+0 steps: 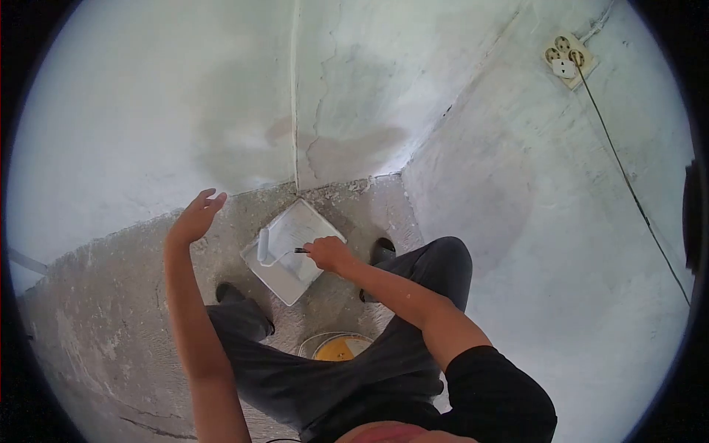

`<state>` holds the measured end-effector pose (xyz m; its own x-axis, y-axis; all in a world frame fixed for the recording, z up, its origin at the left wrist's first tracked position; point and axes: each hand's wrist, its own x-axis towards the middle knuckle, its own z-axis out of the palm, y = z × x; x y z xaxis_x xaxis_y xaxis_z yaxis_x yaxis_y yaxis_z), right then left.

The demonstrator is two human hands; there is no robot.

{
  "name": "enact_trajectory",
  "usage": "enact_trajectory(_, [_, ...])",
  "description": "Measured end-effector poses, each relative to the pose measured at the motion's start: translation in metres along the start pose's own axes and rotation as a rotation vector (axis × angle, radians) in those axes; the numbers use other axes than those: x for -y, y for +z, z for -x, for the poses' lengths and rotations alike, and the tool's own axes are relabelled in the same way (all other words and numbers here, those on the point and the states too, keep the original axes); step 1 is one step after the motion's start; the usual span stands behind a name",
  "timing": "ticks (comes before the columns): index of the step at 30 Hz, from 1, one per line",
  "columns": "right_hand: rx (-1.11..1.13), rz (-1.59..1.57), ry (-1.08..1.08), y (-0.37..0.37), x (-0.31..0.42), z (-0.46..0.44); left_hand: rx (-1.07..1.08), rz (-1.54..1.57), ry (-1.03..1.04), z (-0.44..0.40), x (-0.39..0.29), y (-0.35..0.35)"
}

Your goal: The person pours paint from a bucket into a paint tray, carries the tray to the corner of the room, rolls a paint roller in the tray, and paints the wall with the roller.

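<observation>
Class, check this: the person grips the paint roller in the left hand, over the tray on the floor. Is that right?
The hand is wrong: the head view shows the right hand gripping the paint roller, over the tray on the floor. The left hand is open and empty.

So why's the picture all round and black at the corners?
In the head view, the lens leaves dark corners and seems to bend the walls; soft shadows fall on the wall; the tray looks bright, without strong glare.
</observation>
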<state>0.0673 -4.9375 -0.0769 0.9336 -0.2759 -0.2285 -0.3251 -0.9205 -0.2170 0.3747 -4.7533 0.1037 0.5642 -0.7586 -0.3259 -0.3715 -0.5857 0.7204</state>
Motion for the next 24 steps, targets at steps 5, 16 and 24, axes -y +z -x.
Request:
enact_trajectory(5, [-0.015, -0.003, -0.02, 0.012, -0.006, -0.003, -0.008, 0.015, -0.004, -0.001, 0.007, -0.005])
enact_trajectory(16, [-0.099, -0.106, -0.056, 0.014, 0.004, 0.0, -0.02, 0.006, -0.014, 0.003, -0.003, -0.006])
enact_trajectory(24, [0.037, 0.036, -0.052, 0.01, 0.01, -0.004, -0.029, -0.016, -0.026, 0.004, 0.002, -0.01])
